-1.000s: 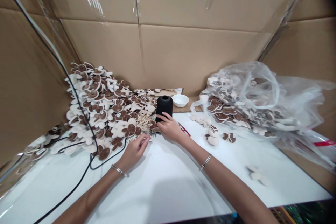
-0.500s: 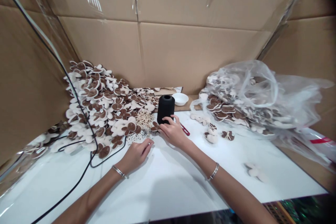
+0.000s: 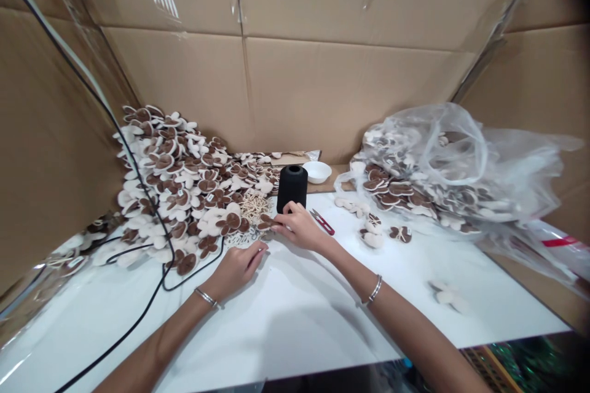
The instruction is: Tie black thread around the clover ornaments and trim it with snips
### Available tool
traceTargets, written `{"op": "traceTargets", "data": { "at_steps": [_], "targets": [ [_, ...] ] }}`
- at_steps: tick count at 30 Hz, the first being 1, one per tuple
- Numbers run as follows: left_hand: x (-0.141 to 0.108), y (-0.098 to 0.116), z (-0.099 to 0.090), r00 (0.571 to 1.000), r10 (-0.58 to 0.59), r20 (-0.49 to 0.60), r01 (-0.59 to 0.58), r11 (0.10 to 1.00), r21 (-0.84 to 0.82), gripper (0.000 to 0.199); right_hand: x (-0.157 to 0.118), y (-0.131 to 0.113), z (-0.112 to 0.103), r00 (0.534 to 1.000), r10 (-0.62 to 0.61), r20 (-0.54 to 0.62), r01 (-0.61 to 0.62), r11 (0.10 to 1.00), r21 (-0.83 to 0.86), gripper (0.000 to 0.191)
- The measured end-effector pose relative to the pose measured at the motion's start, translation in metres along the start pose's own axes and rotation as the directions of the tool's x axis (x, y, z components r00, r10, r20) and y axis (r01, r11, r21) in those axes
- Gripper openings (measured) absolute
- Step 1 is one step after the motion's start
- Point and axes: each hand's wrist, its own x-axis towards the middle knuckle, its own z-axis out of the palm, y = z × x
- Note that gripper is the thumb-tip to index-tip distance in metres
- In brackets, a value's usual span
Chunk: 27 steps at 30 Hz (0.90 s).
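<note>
My right hand [image 3: 298, 228] pinches a small brown plush piece [image 3: 266, 221] by its edge, just in front of a black thread cone [image 3: 292, 189]. My left hand [image 3: 240, 265] rests low over the white table, thumb and index finger pressed together; whatever lies between them is too small to make out. Just beyond the fingers are a heap of short beige cord pieces [image 3: 256, 207] and a scatter of small metal clips [image 3: 237, 239]. Red-handled thread snips [image 3: 324, 223] lie to the right of the cone.
A tall pile of brown and white plush pieces [image 3: 175, 175] fills the back left. At the right, a clear plastic bag [image 3: 454, 153] holds more. A white bowl [image 3: 317, 172] stands behind the cone. A black cable [image 3: 161, 282] crosses the left side. Cardboard walls [image 3: 322, 86] surround the table.
My right hand has drawn back slightly from the cone, and the brown piece has shifted a little left. The snips show more fully. My left hand has barely moved.
</note>
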Motion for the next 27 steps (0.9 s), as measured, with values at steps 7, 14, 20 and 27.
{"op": "traceTargets", "data": {
  "at_steps": [7, 14, 20, 27],
  "targets": [
    [0.0, -0.005, -0.002, 0.998, 0.055, -0.02, -0.055, 0.998, 0.02, 0.022, 0.004, 0.005, 0.0, 0.997, -0.008, 0.081, 0.004, 0.999, 0.055, 0.025],
    [0.0, -0.005, -0.001, 0.999, 0.045, -0.004, -0.045, 0.999, 0.02, 0.022, 0.005, 0.005, -0.003, 0.996, -0.016, 0.083, 0.008, 0.995, 0.096, 0.024],
    [0.011, -0.016, -0.001, 0.996, -0.077, 0.049, 0.082, 0.99, -0.113, 0.024, 0.007, 0.008, -0.007, 0.993, -0.058, 0.103, 0.035, 0.977, 0.21, 0.025],
    [0.063, -0.046, -0.009, 0.991, -0.059, 0.117, 0.094, 0.942, -0.323, 0.019, 0.008, 0.013, -0.008, 0.984, -0.132, 0.117, 0.111, 0.98, 0.167, 0.026]
  ]
}}
